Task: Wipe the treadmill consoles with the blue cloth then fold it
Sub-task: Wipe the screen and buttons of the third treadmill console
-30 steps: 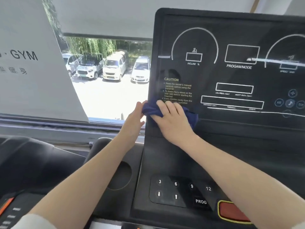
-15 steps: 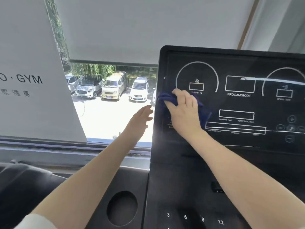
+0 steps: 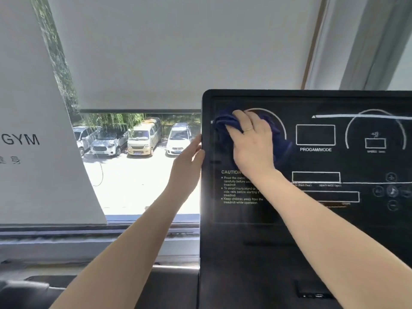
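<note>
Clearly mid-wipe: right hand (image 3: 252, 141), fingers flat, presses the blue cloth (image 3: 225, 124) on the console (image 3: 312, 230) mid-frame, left hand (image 3: 189, 159), fingers straight, steadies its edge; folding remains.

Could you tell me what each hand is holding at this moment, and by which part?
The right hand presses the bunched blue cloth against the console; the left hand touches its left edge.
</note>
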Demonstrator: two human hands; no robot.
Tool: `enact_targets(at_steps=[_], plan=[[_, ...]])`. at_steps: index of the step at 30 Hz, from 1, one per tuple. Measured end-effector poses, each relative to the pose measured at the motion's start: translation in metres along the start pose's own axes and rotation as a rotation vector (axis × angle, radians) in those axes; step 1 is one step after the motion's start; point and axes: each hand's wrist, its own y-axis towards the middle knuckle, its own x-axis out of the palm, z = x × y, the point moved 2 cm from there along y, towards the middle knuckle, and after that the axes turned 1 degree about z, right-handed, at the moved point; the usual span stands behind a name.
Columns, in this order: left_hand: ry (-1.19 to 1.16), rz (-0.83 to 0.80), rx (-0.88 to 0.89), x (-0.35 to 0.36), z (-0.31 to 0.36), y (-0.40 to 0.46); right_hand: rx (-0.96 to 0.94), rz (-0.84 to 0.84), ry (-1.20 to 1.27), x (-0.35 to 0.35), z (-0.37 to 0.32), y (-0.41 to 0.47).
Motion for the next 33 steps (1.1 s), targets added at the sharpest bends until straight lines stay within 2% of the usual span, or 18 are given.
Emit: enact_targets(at_steps=[3,6,8,11,13,15,17,20,22,25,28,30,33], plan=[[0.066,0.009,0.024,-0.005,-0.009,0.007,-0.186,-0.134,0.066,0.000,-0.020,-0.019],[0.082,0.027,0.041,-0.005,-0.008,0.010,-0.290,-0.209,0.073,-0.005,-0.005,-0.002],[0.038,0.041,0.033,-0.005,-0.008,0.011,-0.245,-0.211,0.025,-0.003,0.010,0.020],[0.032,0.028,0.018,-0.006,-0.006,0.011,0.014,-0.222,0.024,0.003,0.017,0.046],[0.024,0.030,0.009,-0.006,-0.005,0.012,0.113,-0.181,0.045,0.005,0.001,0.045],[0.009,0.039,0.001,-0.006,-0.006,0.012,0.065,-0.137,0.099,0.009,-0.020,0.032],[0.019,0.048,0.013,-0.005,-0.009,0.011,-0.093,-0.164,0.165,0.010,-0.033,0.013],[-0.007,0.048,-0.005,-0.006,-0.008,0.011,-0.230,-0.226,0.178,0.010,-0.016,0.019],[-0.025,0.035,-0.036,-0.006,-0.010,0.013,-0.163,-0.196,0.126,0.008,0.003,0.036],[0.004,0.019,-0.054,-0.007,-0.010,0.012,0.063,-0.120,0.059,0.005,0.025,0.053],[0.054,0.005,-0.050,-0.006,-0.006,0.009,0.201,-0.047,0.068,0.006,0.007,0.046],[0.077,0.010,-0.021,-0.005,-0.003,0.007,0.158,-0.032,0.119,0.009,-0.016,0.030],[0.075,0.053,-0.007,-0.003,-0.007,0.007,-0.072,-0.111,0.175,0.007,-0.031,0.001]])
